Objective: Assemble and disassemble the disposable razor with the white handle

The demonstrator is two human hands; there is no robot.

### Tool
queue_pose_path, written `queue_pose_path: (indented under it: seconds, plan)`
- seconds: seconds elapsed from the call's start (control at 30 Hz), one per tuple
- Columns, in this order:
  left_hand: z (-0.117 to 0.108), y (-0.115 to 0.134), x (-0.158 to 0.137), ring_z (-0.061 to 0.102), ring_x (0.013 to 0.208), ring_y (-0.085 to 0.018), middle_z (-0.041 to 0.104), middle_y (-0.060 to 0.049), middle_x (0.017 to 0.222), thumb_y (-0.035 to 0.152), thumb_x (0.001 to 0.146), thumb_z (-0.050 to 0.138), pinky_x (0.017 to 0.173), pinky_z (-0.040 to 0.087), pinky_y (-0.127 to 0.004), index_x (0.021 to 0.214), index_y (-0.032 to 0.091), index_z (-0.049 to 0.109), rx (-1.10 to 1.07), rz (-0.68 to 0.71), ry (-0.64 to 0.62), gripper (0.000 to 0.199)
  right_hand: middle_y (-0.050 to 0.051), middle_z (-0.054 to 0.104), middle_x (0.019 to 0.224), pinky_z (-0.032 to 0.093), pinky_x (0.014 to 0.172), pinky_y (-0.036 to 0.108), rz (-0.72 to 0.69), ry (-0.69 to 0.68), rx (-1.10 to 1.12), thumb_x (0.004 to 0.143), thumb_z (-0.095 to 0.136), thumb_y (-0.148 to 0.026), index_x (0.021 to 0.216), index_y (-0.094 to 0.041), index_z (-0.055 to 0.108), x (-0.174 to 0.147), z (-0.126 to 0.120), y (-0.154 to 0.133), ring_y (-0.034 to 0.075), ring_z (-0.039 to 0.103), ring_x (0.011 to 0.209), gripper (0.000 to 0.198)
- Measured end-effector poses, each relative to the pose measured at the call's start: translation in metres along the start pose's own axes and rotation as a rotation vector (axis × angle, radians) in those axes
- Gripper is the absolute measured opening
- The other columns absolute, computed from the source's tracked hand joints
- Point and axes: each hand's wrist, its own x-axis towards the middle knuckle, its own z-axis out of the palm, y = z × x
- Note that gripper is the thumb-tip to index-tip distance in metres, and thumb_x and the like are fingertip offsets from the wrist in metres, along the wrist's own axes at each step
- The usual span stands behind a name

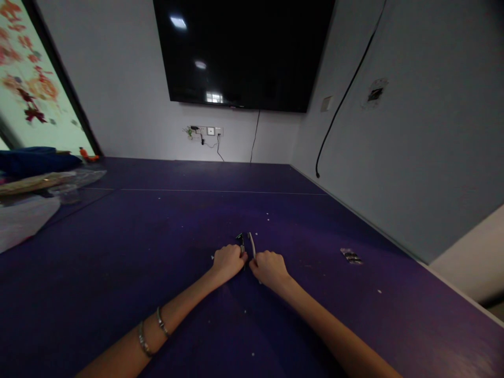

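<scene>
Dark tool (242,242) in tight left grip (230,261), pale stick (252,244) in tight right grip (271,267), far ends beyond.

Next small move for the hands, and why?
Probably ease the right hand slightly toward the left hand, keeping the left steady. The dark slim item in the left and the pale slim item in the right stick up side by side, with a narrow gap between their tops. Both are too small to identify.
</scene>
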Motion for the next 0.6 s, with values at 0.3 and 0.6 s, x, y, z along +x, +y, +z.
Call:
queue_pose_path:
  seconds: [0.3, 0.6]
  plan:
    - [0.0022, -0.0015, 0.0009, 0.065, 0.087, -0.027, 0.069, -0.012, 0.087, 0.041, 0.085, 0.039, 0.072, 0.048, -0.037, 0.084, 0.018, 0.068, 0.007, 0.013, 0.009, 0.037, 0.017, 0.07, 0.087, 0.048, 0.069, 0.035, 0.013, -0.015, 0.001, 0.086, 0.036, -0.031, 0.085, -0.012, 0.07, -0.0036, -0.0014, -0.0013, 0.028, 0.067, 0.081, 0.039]
    - [0.0025, -0.0041, -0.0002, 0.065, 0.085, -0.027, 0.069, -0.01, 0.086, 0.043, 0.086, 0.037, 0.069, 0.046, -0.034, 0.082, 0.018, 0.067, -0.001, 0.038, 0.027, 0.039, 0.014, 0.07, 0.084, 0.047, 0.066, 0.032, -0.006, 0.018, -0.01, 0.088, 0.034, -0.04, 0.082, -0.013, 0.07, -0.004, -0.0013, 0.0015, 0.025, 0.067, 0.077, 0.045]
